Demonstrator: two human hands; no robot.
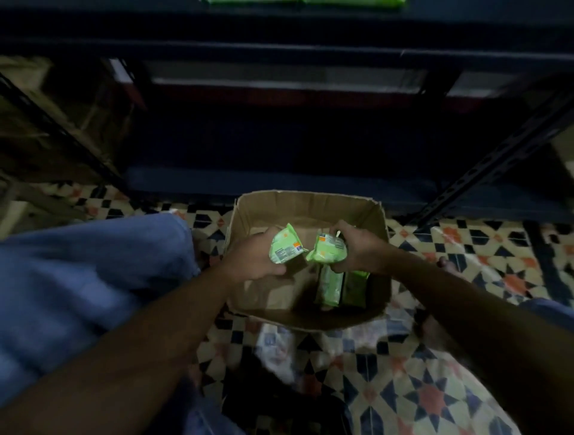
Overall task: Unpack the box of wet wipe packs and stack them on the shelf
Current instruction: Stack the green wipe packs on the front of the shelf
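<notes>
— Two green packs: where?
— Left hand (254, 259) is gripping one pack (286, 245), right hand (357, 250) another (327, 250), over the open box (307, 205).
— Others?
— More packs (341, 287) are standing inside; box is sitting on patterned floor (435, 357) before dark shelf (279, 46).

Green packs (302, 2) on the shelf at twelve o'clock are running off the top edge. The right hand (357, 248) is covering the tops of the packs left in the box (341, 287); label print is blurring.

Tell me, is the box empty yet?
No. Green packs stand in the box; each hand holds one.
</notes>
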